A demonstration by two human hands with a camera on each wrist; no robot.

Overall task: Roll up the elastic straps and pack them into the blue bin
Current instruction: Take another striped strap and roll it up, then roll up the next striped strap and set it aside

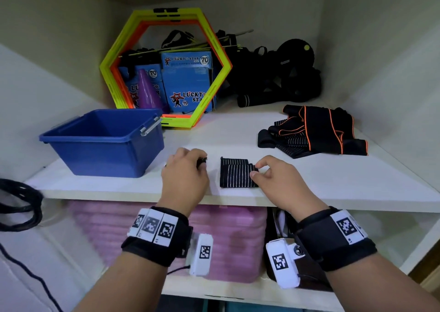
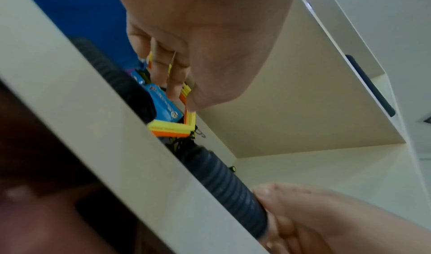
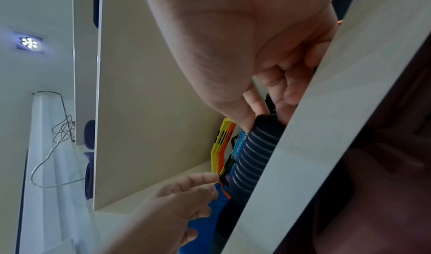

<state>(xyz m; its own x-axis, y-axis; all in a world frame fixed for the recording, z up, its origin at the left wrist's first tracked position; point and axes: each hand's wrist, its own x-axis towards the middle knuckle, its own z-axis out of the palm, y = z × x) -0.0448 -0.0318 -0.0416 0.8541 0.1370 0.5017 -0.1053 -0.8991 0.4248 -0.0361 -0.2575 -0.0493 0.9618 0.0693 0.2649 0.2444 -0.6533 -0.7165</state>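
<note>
A black elastic strap with thin white stripes [image 1: 235, 173] lies flat near the front edge of the white shelf [image 1: 333, 180]. My right hand [image 1: 256, 170] pinches its right edge between thumb and fingers; the right wrist view shows the striped strap [image 3: 254, 156] under that hand [image 3: 268, 110]. My left hand [image 1: 200, 162] is just left of the strap, fingers curled on a small black piece [image 1: 202, 161]. I cannot tell whether that piece joins the strap. The blue bin [image 1: 71, 140] stands further left, with nothing visible in it.
A heap of black straps with orange trim [image 1: 316, 130] lies at the right of the shelf. Behind stand yellow-orange hexagon rings [image 1: 214, 37], blue boxes [image 1: 188, 82], a purple cone [image 1: 147, 90] and black gear [image 1: 273, 78]. Pink items [image 1: 233, 240] fill the lower shelf.
</note>
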